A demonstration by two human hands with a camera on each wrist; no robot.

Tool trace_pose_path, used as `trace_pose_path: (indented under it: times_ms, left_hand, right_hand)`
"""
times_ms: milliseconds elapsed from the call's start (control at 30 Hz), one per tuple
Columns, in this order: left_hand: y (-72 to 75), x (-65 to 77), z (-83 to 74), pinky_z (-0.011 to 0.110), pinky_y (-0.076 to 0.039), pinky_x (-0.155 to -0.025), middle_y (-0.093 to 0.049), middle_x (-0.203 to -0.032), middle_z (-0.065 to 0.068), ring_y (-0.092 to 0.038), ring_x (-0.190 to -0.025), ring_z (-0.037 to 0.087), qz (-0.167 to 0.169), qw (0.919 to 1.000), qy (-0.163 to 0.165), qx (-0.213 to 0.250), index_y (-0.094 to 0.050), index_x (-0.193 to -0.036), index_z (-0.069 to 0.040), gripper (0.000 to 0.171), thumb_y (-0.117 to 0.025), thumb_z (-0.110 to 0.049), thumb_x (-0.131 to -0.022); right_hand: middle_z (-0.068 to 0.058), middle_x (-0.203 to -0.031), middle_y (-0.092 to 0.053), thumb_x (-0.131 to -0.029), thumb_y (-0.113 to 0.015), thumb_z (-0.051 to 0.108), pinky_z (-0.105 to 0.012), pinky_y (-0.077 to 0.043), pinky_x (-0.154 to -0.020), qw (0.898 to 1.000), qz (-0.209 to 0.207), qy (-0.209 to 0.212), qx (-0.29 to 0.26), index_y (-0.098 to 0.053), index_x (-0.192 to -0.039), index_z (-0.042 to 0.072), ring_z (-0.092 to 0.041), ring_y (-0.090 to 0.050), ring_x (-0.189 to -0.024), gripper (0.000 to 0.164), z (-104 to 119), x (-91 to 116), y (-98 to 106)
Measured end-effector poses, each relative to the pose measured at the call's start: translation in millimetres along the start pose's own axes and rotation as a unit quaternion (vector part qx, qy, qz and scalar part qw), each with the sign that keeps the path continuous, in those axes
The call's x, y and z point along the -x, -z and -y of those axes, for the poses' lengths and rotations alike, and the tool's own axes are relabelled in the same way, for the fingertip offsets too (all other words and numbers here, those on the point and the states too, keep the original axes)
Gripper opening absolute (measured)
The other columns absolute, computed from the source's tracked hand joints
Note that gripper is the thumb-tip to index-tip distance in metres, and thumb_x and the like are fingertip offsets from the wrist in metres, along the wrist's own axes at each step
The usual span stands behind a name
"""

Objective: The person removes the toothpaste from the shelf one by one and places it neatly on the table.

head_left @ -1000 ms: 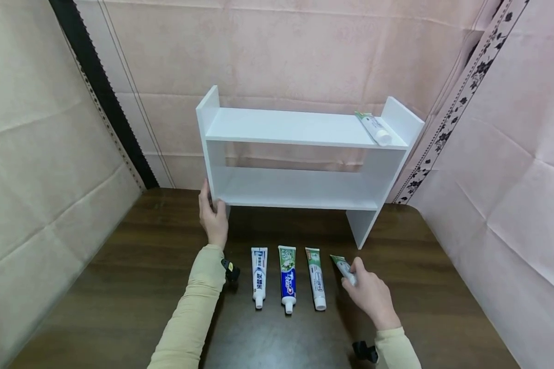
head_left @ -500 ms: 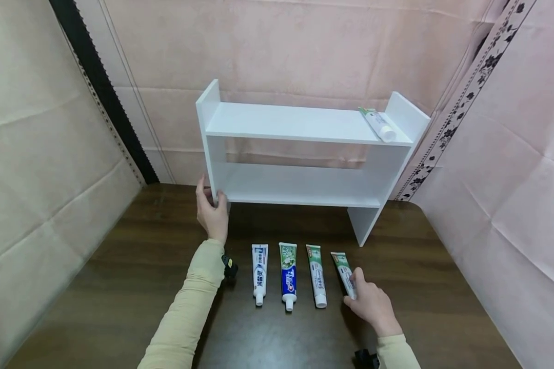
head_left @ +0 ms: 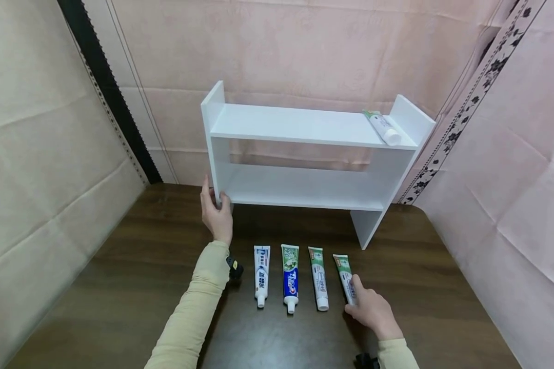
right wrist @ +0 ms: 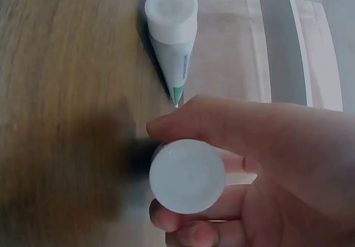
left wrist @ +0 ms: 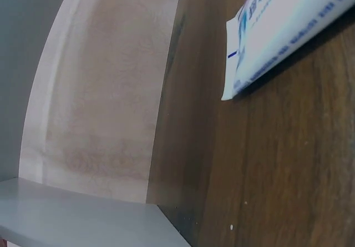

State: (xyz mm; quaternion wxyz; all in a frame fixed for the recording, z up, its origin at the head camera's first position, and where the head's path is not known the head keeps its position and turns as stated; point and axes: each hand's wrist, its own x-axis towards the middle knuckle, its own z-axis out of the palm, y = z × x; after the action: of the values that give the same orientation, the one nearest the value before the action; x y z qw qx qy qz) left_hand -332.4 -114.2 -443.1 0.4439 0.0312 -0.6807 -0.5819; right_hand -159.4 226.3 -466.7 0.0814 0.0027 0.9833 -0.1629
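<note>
A white two-tier shelf (head_left: 300, 125) stands at the back of the table. My left hand (head_left: 218, 218) grips the lower part of its left side panel. At the right end of a row of toothpaste tubes, my right hand (head_left: 371, 310) holds a green-and-white toothpaste tube (head_left: 343, 274) between thumb and fingers; its white cap (right wrist: 187, 176) points toward the right wrist camera. Left of it lie another green-and-white tube (head_left: 318, 279), a blue-and-green tube (head_left: 290, 277) and a white-and-blue tube (head_left: 261, 274). The left wrist view catches that white-and-blue tube (left wrist: 294, 25), not the hand.
One more toothpaste tube (head_left: 383, 128) lies on the shelf's top board, at the right end. Fabric-covered walls (head_left: 314, 46) enclose the brown wooden table (head_left: 120, 287) at the back and both sides.
My right hand has moved slightly toward me, and the tube in it has turned from a slant to nearly in line with the row. The left hand keeps its hold on the shelf.
</note>
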Motion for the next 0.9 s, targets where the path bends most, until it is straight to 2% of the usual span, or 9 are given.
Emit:
trace_pose_path:
  times_ms: [167,300,433,633,767,900]
  left_hand:
    - [-0.7,3.1,-0.1,0.033,-0.048,-0.078,-0.055,-0.125,0.012,-0.053,-0.107,0.022,0.004,0.9996,0.012,0.025,-0.036,-0.150,-0.030,0.054,-0.049,-0.018,-0.099]
    - [0.2,5.4,-13.8,0.043,-0.049,-0.086,-0.053,-0.129,0.016,-0.051,-0.112,0.024,0.005,0.9987,0.024,0.044,-0.034,-0.151,-0.022,0.055,-0.049,-0.012,-0.099]
    - [2.8,6.9,-26.2,0.047,-0.047,-0.094,-0.050,-0.137,0.017,-0.051,-0.118,0.026,0.012,0.9977,0.025,0.062,-0.034,-0.151,-0.015,0.056,-0.048,-0.007,-0.098]
    - [6.9,5.4,-26.7,0.048,-0.038,-0.110,-0.036,-0.156,0.008,-0.043,-0.136,0.027,0.038,0.9957,0.018,0.083,-0.032,-0.152,-0.011,0.056,-0.048,-0.008,-0.098]
    - [8.1,4.9,-24.7,0.048,-0.034,-0.113,-0.033,-0.158,0.008,-0.039,-0.139,0.027,0.048,0.9954,0.013,0.082,-0.031,-0.152,-0.011,0.055,-0.046,-0.009,-0.100]
    - [7.9,5.8,-22.3,0.050,-0.036,-0.111,-0.038,-0.155,0.009,-0.042,-0.137,0.028,0.049,0.9958,0.008,0.077,-0.034,-0.151,-0.011,0.053,-0.046,-0.009,-0.100]
  right_hand:
    - [-0.019,-0.086,-0.065,-0.076,-0.072,0.020,-0.038,-0.043,-0.057,1.000,0.012,0.007,0.005,-0.040,-0.137,0.001,-0.023,-0.054,-0.065,0.071,-2,1,-3]
    - [-0.016,-0.083,-0.063,-0.080,-0.072,0.021,-0.037,-0.044,-0.058,0.999,0.035,0.002,0.006,-0.039,-0.135,0.002,-0.021,-0.054,-0.064,0.067,-3,2,-1]
    - [-0.018,-0.088,-0.064,-0.083,-0.072,0.023,-0.039,-0.046,-0.061,0.999,0.049,0.004,0.013,-0.039,-0.135,0.001,-0.022,-0.055,-0.067,0.065,-1,1,4]
    - [-0.020,-0.096,-0.066,-0.086,-0.069,0.025,-0.042,-0.049,-0.065,0.999,0.044,0.007,0.020,-0.041,-0.136,-0.003,-0.022,-0.057,-0.073,0.064,3,-2,10]
    - [-0.019,-0.097,-0.067,-0.088,-0.067,0.025,-0.042,-0.048,-0.063,0.999,0.038,0.005,0.020,-0.045,-0.136,-0.003,-0.022,-0.058,-0.073,0.059,4,-6,16]
    - [-0.019,-0.099,-0.068,-0.089,-0.064,0.024,-0.040,-0.048,-0.060,0.999,0.030,0.009,0.020,-0.054,-0.128,0.000,-0.022,-0.058,-0.071,0.047,6,-10,23]
